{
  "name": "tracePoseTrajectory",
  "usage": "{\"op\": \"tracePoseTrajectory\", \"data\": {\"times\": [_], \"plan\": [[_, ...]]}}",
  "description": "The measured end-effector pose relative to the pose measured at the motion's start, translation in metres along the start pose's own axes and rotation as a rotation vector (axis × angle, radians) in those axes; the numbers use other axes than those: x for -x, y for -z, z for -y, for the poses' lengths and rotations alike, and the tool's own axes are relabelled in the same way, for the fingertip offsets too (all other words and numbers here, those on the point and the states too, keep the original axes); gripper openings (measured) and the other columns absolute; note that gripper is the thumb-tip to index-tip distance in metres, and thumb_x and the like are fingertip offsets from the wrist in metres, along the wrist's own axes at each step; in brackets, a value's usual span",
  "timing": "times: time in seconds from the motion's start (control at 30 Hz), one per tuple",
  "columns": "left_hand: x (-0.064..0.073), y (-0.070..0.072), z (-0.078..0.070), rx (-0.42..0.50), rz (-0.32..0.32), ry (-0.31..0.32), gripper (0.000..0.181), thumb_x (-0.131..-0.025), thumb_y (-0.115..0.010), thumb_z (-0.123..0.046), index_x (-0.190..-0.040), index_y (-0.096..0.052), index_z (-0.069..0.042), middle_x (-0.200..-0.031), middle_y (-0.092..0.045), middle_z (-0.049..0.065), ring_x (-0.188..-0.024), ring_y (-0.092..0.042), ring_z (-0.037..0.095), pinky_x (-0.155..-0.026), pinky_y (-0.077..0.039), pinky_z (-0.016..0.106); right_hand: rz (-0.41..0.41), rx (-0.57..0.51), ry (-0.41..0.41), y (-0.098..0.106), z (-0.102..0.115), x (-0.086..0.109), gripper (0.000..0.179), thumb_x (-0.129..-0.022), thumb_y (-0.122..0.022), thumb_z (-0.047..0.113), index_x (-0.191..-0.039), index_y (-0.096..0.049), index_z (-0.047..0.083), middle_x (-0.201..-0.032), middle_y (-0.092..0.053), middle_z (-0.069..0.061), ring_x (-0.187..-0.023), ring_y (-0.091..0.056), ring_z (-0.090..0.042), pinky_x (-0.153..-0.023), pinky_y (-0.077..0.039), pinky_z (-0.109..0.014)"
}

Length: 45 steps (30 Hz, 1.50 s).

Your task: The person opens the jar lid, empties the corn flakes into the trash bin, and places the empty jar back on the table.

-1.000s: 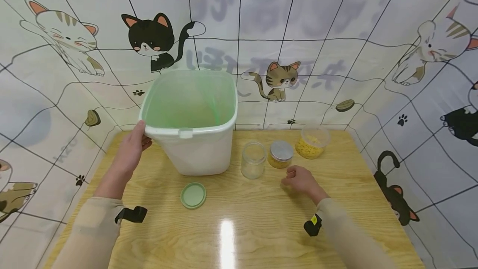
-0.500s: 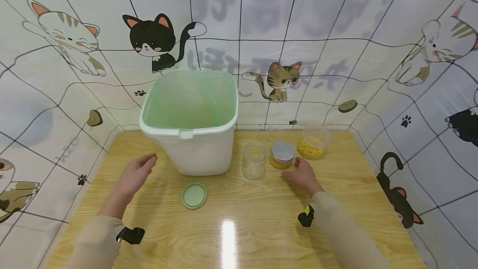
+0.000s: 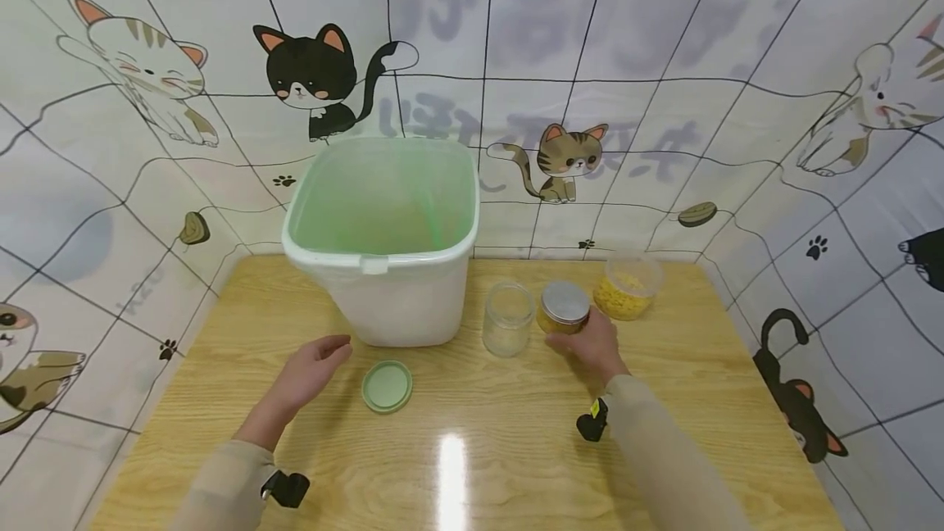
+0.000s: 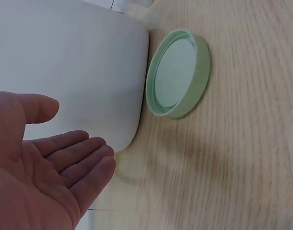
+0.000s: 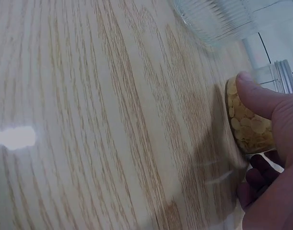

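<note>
My right hand grips a small glass jar with a silver lid and yellow flakes inside; its thumb presses the jar's side. An empty clear jar stands just left of it. My left hand hovers open, palm up, above the table beside a green lid that lies upside down. A white bin with a green liner stands behind the lid, its wall close to my fingers.
A lidless plastic tub of yellow flakes sits at the back right of the wooden table. Cat-patterned sheets wall in the table on three sides. The near half of the tabletop is bare and glossy.
My left hand let go of the bin's rim and came down toward the green lid. My right hand moved forward and closed round the silver-lidded jar.
</note>
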State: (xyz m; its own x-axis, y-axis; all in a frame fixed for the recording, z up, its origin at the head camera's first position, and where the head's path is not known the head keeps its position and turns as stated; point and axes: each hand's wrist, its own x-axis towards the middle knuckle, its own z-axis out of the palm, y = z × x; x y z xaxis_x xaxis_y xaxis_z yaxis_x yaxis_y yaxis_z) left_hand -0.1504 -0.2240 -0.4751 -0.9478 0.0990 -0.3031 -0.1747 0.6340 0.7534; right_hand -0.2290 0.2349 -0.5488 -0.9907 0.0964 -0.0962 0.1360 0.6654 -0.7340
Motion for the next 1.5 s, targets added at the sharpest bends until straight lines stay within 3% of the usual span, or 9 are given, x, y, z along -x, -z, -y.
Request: {"op": "tracePoseTrajectory", "data": {"times": [0.2, 0.5, 0.73, 1.07, 1.23, 1.5], "plan": [[0.001, -0.009, -0.005, -0.017, -0.015, -0.044, 0.061, -0.103, -0.043, -0.044, -0.144, -0.043, 0.0, -0.142, -0.052, 0.022, -0.131, -0.048, 0.041, -0.105, -0.044, 0.055, -0.028, -0.016, -0.014, 0.0, 0.0, 0.0, 0.085, -0.073, -0.085, 0.035, -0.141, -0.043, 0.003, -0.135, -0.055, -0.021, -0.126, -0.049, -0.04, -0.107, -0.04, -0.057], [0.004, -0.015, -0.008, -0.021, -0.009, -0.073, 0.056, -0.103, -0.044, -0.04, -0.143, -0.045, 0.0, -0.142, -0.053, 0.02, -0.133, -0.047, 0.039, -0.106, -0.043, 0.054, 0.053, -0.108, -0.093, 0.01, 0.004, 0.004, 0.101, -0.078, -0.082, 0.038, -0.151, -0.024, 0.001, -0.149, -0.039, -0.023, -0.137, -0.038, -0.04, -0.113, -0.034, -0.056], [0.002, -0.022, -0.015, -0.028, -0.01, -0.098, 0.052, -0.103, -0.046, -0.036, -0.141, -0.049, -0.001, -0.14, -0.055, 0.019, -0.132, -0.049, 0.038, -0.105, -0.044, 0.053, 0.075, -0.091, -0.049, 0.017, 0.002, 0.007, 0.1, -0.079, -0.081, 0.041, -0.153, -0.024, 0.004, -0.151, -0.038, -0.021, -0.141, -0.034, -0.04, -0.117, -0.029, -0.056], [-0.003, -0.037, -0.03, -0.012, 0.057, -0.173, 0.05, -0.102, -0.05, -0.036, -0.138, -0.053, -0.003, -0.138, -0.057, 0.017, -0.128, -0.054, 0.035, -0.105, -0.046, 0.05, 0.123, -0.093, -0.059, 0.042, 0.006, 0.02, 0.108, -0.076, -0.081, 0.047, -0.153, -0.019, 0.003, -0.151, -0.037, -0.022, -0.14, -0.034, -0.04, -0.115, -0.031, -0.056], [-0.002, -0.043, -0.041, -0.03, 0.107, -0.22, 0.048, -0.101, -0.052, -0.034, -0.137, -0.054, -0.002, -0.138, -0.057, 0.016, -0.127, -0.054, 0.035, -0.106, -0.045, 0.05, 0.192, -0.099, -0.005, 0.06, 0.02, 0.034, 0.109, -0.077, -0.081, 0.046, -0.154, -0.016, 0.003, -0.152, -0.034, -0.023, -0.141, -0.033, -0.041, -0.114, -0.031, -0.059], [-0.005, -0.053, -0.056, -0.027, 0.172, -0.253, 0.052, -0.1, -0.054, -0.036, -0.14, -0.05, -0.002, -0.142, -0.054, 0.016, -0.128, -0.055, 0.031, -0.107, -0.045, 0.048, 0.294, -0.092, 0.189, 0.072, 0.04, 0.047, 0.092, -0.076, -0.085, 0.032, -0.148, -0.034, 0.008, -0.142, -0.05, -0.015, -0.133, -0.046, -0.035, -0.11, -0.038, -0.056]]}}
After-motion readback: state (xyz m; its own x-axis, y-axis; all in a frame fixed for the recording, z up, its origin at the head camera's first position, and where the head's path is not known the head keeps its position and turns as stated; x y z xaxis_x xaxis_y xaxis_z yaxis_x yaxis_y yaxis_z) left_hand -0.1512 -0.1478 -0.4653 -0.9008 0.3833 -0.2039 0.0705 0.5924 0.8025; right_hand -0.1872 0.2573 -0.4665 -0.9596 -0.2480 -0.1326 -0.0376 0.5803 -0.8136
